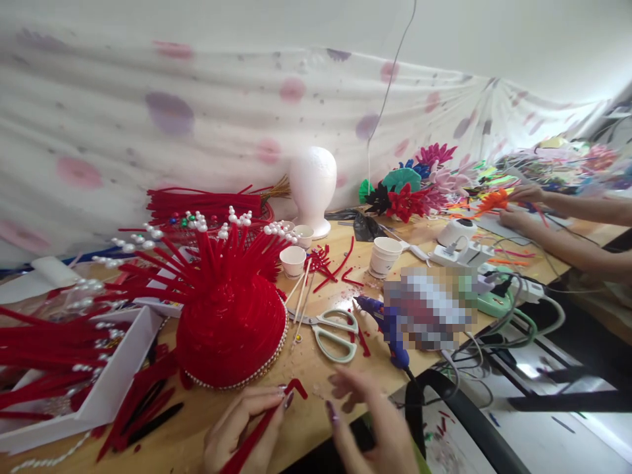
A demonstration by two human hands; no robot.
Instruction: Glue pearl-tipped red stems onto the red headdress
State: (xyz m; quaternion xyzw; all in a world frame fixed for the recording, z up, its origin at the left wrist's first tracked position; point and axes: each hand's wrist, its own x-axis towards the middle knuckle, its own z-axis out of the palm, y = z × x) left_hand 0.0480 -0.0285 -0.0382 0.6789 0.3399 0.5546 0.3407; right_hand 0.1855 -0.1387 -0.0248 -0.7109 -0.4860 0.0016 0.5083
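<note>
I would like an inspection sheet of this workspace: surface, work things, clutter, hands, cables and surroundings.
Surface: wooden table, with small scraps scattered on it.
Work things: bent red strip in hand; red headpiece with white beads on its spikes, standing on the table.
Clutter: scissors, glue gun and paper cup near each other; white tray of red beaded stems at left.
Left hand: grips the strip.
Right hand: fingers spread, nothing seen in it.
Cables: loosely tangled at the table edge, near a power strip.
Surroundings: patterned sheet behind; another person's hands holding an orange piece.
</note>
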